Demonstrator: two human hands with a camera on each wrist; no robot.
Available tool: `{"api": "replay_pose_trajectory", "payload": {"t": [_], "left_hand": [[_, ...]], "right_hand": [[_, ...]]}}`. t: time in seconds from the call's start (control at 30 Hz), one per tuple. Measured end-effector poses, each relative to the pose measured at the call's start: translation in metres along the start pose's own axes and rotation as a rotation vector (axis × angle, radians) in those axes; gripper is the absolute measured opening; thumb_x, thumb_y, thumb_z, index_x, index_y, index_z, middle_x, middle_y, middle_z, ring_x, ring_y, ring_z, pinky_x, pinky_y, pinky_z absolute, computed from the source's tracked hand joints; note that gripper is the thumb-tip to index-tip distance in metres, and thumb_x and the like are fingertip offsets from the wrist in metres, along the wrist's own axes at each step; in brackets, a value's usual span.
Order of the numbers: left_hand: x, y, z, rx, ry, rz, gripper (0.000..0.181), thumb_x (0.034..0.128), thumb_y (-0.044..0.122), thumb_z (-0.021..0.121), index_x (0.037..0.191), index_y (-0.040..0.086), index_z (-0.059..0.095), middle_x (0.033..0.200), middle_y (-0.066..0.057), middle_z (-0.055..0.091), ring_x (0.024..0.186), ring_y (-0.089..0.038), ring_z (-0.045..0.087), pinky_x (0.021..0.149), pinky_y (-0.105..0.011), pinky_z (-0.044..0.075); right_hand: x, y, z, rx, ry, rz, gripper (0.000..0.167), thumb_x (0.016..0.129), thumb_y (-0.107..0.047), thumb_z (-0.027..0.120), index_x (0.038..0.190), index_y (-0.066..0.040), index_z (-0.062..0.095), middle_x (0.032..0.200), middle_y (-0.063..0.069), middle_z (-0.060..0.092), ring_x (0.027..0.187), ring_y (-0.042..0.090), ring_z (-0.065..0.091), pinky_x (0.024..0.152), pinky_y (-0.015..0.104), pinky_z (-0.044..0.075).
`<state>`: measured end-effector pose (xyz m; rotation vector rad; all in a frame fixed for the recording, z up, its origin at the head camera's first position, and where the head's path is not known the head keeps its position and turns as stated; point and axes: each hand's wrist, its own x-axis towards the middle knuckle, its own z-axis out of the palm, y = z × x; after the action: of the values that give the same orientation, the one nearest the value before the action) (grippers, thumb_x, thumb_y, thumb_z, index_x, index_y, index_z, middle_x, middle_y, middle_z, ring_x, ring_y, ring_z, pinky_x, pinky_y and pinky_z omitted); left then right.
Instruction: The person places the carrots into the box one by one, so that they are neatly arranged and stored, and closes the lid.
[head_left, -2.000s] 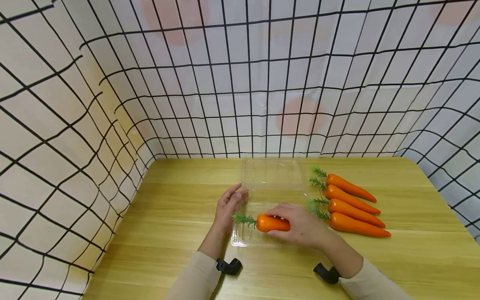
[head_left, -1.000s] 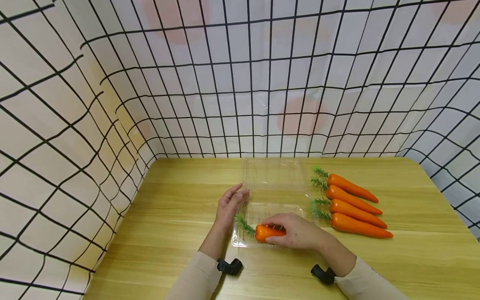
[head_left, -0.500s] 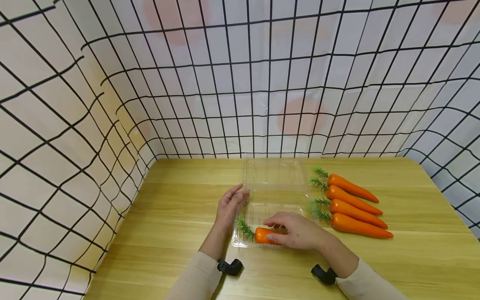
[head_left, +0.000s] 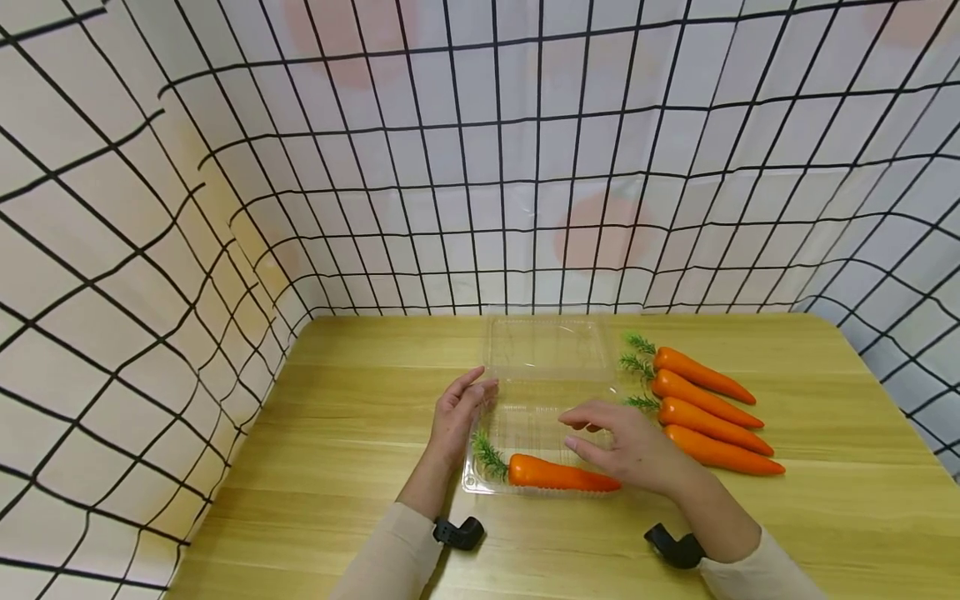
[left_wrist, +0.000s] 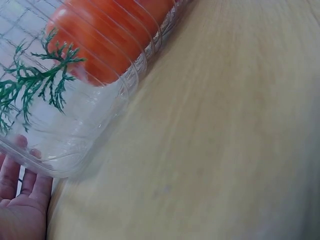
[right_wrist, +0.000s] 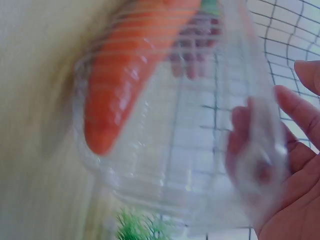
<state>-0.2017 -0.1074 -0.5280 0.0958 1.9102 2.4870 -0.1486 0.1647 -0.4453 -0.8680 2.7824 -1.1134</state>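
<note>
A clear plastic clamshell box (head_left: 525, 421) lies with its lid folded back on the wooden table. Along its near side rests an orange carrot (head_left: 558, 474) with a green leafy top at the left end. My right hand (head_left: 637, 446) hovers over the box's right part, thumb and fingers apart, holding nothing. In the right wrist view the carrot (right_wrist: 122, 80) shows through the clear wall, apart from the fingers. At the box's left edge rests my left hand (head_left: 455, 417), its fingers (left_wrist: 37, 182) extended against the wall in the left wrist view.
Several more carrots (head_left: 712, 417) lie in a slanted row right of the box, the nearest one's leafy top hidden by my right hand. The transparent lid (head_left: 547, 346) lies flat behind the box. Black wire mesh (head_left: 555, 208) encloses the table's back and sides.
The carrot has come down into the box's near side. My right hand has let it go and moved up and right. The left hand has stayed in place.
</note>
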Motion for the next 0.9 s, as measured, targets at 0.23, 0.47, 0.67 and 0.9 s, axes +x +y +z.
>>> {"api": "replay_pose_trajectory", "payload": {"t": [0.23, 0.47, 0.67, 0.9], "left_hand": [[0.001, -0.001, -0.001, -0.003, 0.007, -0.007, 0.047, 0.1045, 0.014, 0.053, 0.146, -0.006, 0.047, 0.135, -0.026, 0.065, 0.125, -0.032, 0.066, 0.110, -0.040, 0.051], [0.000, 0.000, -0.001, -0.012, 0.007, -0.011, 0.046, 0.1041, 0.012, 0.052, 0.146, -0.006, 0.048, 0.135, -0.026, 0.065, 0.127, -0.037, 0.063, 0.113, -0.047, 0.049], [0.001, 0.001, -0.001, -0.009, 0.005, 0.002, 0.047, 0.1042, 0.013, 0.052, 0.146, -0.006, 0.047, 0.136, -0.027, 0.064, 0.128, -0.039, 0.062, 0.113, -0.047, 0.048], [0.001, 0.000, -0.001, -0.010, 0.003, -0.001, 0.047, 0.1042, 0.014, 0.053, 0.145, -0.008, 0.047, 0.136, -0.028, 0.063, 0.128, -0.041, 0.061, 0.112, -0.045, 0.049]], "right_hand": [[-0.011, 0.002, -0.017, -0.047, 0.088, -0.011, 0.025, 0.096, -0.025, 0.072, 0.121, -0.024, 0.073, 0.118, -0.007, 0.074, 0.099, 0.014, 0.068, 0.084, 0.040, 0.061], [-0.028, 0.012, -0.030, -0.129, 0.138, -0.009, 0.024, 0.096, -0.024, 0.072, 0.120, -0.024, 0.072, 0.115, -0.008, 0.074, 0.099, 0.015, 0.069, 0.084, 0.039, 0.061], [-0.041, 0.024, -0.041, -0.199, 0.188, 0.049, 0.025, 0.094, -0.025, 0.075, 0.119, -0.027, 0.072, 0.117, -0.008, 0.073, 0.104, 0.013, 0.067, 0.086, 0.041, 0.060], [-0.056, 0.045, -0.052, -0.198, 0.216, 0.132, 0.027, 0.094, -0.028, 0.075, 0.120, -0.027, 0.073, 0.118, -0.007, 0.074, 0.107, 0.004, 0.064, 0.085, 0.030, 0.057]]}}
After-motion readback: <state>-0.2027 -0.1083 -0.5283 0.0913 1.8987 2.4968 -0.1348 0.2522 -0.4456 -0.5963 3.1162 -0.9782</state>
